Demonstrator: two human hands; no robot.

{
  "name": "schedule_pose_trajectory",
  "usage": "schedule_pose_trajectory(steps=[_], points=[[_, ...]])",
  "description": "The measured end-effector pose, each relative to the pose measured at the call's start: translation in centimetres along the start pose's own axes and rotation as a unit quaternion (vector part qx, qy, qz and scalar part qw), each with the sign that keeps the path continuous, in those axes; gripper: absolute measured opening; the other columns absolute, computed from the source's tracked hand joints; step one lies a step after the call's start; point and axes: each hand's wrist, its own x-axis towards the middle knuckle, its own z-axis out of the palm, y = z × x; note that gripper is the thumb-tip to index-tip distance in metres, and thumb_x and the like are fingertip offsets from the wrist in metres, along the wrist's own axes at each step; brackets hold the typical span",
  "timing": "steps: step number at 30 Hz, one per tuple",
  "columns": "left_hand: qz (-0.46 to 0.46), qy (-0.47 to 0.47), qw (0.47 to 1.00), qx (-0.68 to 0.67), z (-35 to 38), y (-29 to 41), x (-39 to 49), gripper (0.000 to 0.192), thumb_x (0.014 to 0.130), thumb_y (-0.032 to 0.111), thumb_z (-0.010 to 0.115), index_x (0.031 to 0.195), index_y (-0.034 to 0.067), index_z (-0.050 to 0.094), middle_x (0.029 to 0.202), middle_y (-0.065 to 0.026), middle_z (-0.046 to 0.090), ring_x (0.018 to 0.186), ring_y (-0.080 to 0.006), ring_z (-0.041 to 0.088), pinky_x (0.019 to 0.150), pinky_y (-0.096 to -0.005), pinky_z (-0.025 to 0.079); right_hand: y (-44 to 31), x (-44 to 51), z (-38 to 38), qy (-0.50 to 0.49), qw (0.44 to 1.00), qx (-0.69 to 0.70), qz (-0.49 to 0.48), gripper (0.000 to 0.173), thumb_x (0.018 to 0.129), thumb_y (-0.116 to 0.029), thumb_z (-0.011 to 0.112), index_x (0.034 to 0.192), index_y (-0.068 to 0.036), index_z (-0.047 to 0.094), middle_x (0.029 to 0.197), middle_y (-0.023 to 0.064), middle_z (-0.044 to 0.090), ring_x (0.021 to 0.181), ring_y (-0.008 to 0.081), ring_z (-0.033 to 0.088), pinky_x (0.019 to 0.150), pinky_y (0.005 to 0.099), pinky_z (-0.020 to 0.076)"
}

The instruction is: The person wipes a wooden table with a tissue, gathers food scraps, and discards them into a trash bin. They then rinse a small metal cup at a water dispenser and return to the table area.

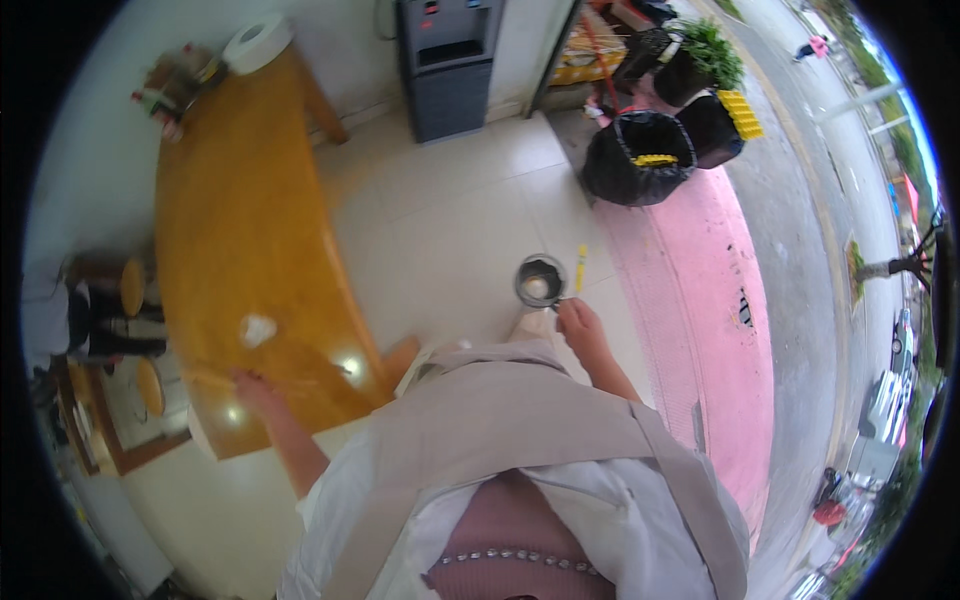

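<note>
My right hand (581, 324) grips the handle of a small round pot (540, 281), held out over the tiled floor. Its inside is dark, with something pale at the bottom that I cannot make out. Over the near end of a wooden table (255, 202), my left hand (259, 394) is blurred. Thin pale sticks (206, 376), perhaps chopsticks, pass through its fingers. Just beyond that hand a crumpled white tissue (259, 330) lies on the tabletop.
A toilet-paper roll (259, 43) and several bottles (169, 97) stand at the table's far end. Ahead is a water dispenser (450, 75). Right of it sits a black-lined bin (641, 161) beside a pink ramp (705, 300). Wooden stools (150, 386) and a person (90, 319) are at left.
</note>
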Motion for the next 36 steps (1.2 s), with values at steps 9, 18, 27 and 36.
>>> schedule_pose_trajectory(steps=[9, 18, 27, 36], points=[[-0.161, -0.315, 0.885, -0.303, 18.2, 22.4, -19.8, 0.021, 0.086, 0.030, 0.051, 0.081, 0.010, 0.049, 0.065, -0.0028, 0.054, 0.054, -0.0144, 0.053, 0.042, -0.0238, 0.039, -1.6, 11.4, -12.9, -0.015, 0.993, 0.117, -0.009, 0.029, 0.089, -0.027, 0.045, 0.069, -0.005, 0.049, 0.059, -0.0011, 0.046, 0.056, 0.0076, 0.040, 0.053, 0.0222, 0.0339], [-0.147, -0.619, 0.724, -0.267, 32.8, 35.5, -30.0, 0.014, 0.089, 0.016, 0.047, 0.100, 0.009, 0.043, 0.066, -0.0061, 0.050, 0.055, -0.0169, 0.053, 0.039, -0.0222, 0.038, 0.4, 18.9, -24.8, 0.080, 0.989, 0.128, 0.003, 0.027, 0.088, -0.028, 0.044, 0.072, -0.007, 0.049, 0.058, -0.0014, 0.046, 0.051, 0.0062, 0.038, 0.047, 0.0213, 0.0307], [-0.065, -0.707, 0.674, -0.203, 52.3, 48.0, -32.4, 0.040, 0.093, 0.014, 0.035, 0.130, 0.011, 0.021, 0.073, -0.0074, 0.050, 0.053, -0.0111, 0.048, 0.035, -0.0172, 0.028, -1.3, 29.2, -30.5, 0.175, 0.954, 0.233, 0.072, 0.024, 0.088, -0.028, 0.045, 0.075, -0.008, 0.049, 0.060, -0.0019, 0.048, 0.050, 0.0043, 0.038, 0.045, 0.0195, 0.0304], [-0.001, -0.703, 0.700, -0.126, 71.6, 63.2, -34.7, 0.064, 0.087, 0.003, 0.040, 0.135, 0.027, 0.005, 0.087, -0.0112, 0.050, 0.052, -0.0104, 0.049, 0.034, -0.0167, 0.030, -7.5, 39.8, -36.3, 0.272, 0.919, 0.277, 0.062, 0.025, 0.088, -0.027, 0.044, 0.073, -0.008, 0.047, 0.059, -0.0018, 0.047, 0.047, 0.0042, 0.036, 0.041, 0.0192, 0.0281]])
